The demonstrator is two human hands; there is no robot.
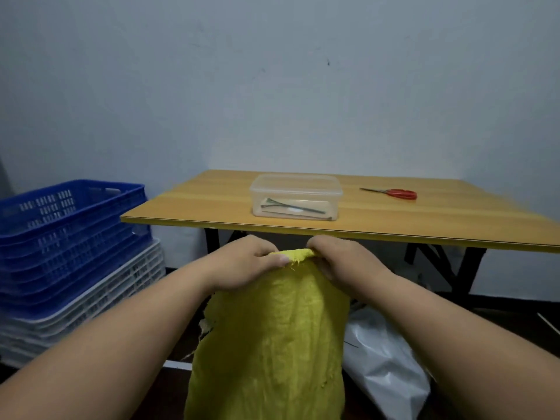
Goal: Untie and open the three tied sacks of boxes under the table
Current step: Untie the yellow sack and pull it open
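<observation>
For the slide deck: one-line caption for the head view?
Both hands, left hand and right hand, grip the top of a yellow sack before a table with scissors.

Coarse woven yellow sack [272,344], frayed edge, glossy wood-grain table [439,219], clear plastic box [295,197]

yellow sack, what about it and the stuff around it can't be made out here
All from the head view:
- Yellow sack: its contents are hidden by the fabric; its base is cut off by the bottom edge.
- Its mouth: the left hand and right hand cover it, so any tie or opening is hidden.
- White plastic bag: partly behind the sack and right forearm.
- Clear container: dark items inside are too blurred to name.
</observation>
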